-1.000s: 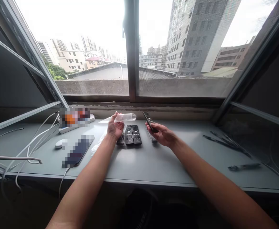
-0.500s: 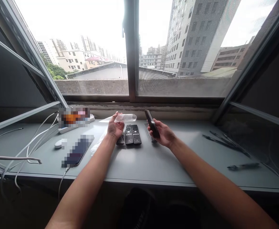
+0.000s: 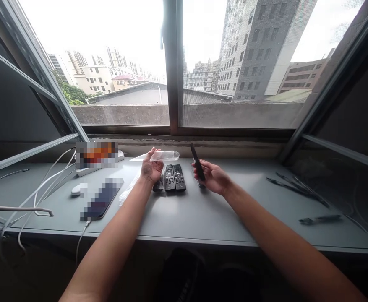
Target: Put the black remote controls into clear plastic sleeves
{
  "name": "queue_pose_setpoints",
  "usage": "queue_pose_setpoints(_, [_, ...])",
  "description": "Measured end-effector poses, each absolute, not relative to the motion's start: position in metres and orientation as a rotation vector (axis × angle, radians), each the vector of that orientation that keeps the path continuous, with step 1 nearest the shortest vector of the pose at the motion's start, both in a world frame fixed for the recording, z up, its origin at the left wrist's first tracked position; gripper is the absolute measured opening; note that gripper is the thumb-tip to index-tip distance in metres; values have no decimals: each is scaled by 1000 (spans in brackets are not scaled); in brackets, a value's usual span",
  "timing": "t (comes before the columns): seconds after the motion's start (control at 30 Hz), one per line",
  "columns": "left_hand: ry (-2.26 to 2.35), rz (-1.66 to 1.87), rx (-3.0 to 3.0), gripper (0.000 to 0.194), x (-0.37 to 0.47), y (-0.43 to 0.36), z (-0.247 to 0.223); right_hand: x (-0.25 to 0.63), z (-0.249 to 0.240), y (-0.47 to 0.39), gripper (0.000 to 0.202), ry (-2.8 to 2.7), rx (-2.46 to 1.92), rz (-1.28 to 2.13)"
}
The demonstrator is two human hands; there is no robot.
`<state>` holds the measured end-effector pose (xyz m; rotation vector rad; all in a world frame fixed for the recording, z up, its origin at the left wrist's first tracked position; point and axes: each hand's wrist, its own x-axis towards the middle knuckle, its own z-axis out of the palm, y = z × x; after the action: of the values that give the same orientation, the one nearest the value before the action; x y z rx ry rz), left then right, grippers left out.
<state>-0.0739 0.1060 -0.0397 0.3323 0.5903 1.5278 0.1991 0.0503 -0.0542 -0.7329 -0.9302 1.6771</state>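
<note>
A clear plastic sleeve (image 3: 166,156) is pinched in my left hand (image 3: 151,168), its open end pointing right. My right hand (image 3: 213,174) grips a black remote control (image 3: 197,162), tilted upright and turned nearly edge-on, to the right of the sleeve and apart from it. Between and below my hands, two black remote controls (image 3: 175,177) lie side by side on the desk. Left of them is another dark remote (image 3: 159,184) that seems to be in plastic, partly behind my left hand. Under my right hand a further flat item (image 3: 200,183) shows only in part.
More clear plastic (image 3: 127,193) lies behind my left forearm. A phone (image 3: 103,199) on a charging cable, a white round item (image 3: 76,190), a power strip (image 3: 121,156) and white cables (image 3: 50,181) are at left. Dark cables (image 3: 297,191) and a pen-like item (image 3: 319,219) lie at right.
The remote in my right hand has rotated so that its narrow edge faces me, and it has shifted slightly left. My left hand and the sleeve are almost unchanged.
</note>
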Motion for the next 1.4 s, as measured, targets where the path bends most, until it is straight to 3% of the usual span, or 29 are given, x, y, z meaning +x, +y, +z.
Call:
queue_pose_setpoints(0.23, [593, 1541, 332, 25, -74, 105, -38, 192, -62, 53, 48, -1128, -731, 1391])
queue_pose_setpoints(0.5, [585, 1544, 341, 23, -74, 106, -39, 194, -50, 41, 32, -1490, -647, 954])
queue_pose_setpoints(0.7, [586, 1563, 334, 25, -74, 106, -38, 194, -53, 45, 32, -1571, -688, 922])
queue_pose_setpoints(0.9, [595, 1625, 260, 20, -76, 109, -40, 191, -61, 50, 58, -1366, -778, 1138])
queue_pose_setpoints(1.13, [598, 1679, 298, 14, -78, 111, -41, 191, -62, 50, 67, -1192, -907, 1179])
queue_pose_setpoints(1.4, [649, 1740, 245, 15, -79, 111, -41, 192, -53, 49, 50, -1050, -874, 1208])
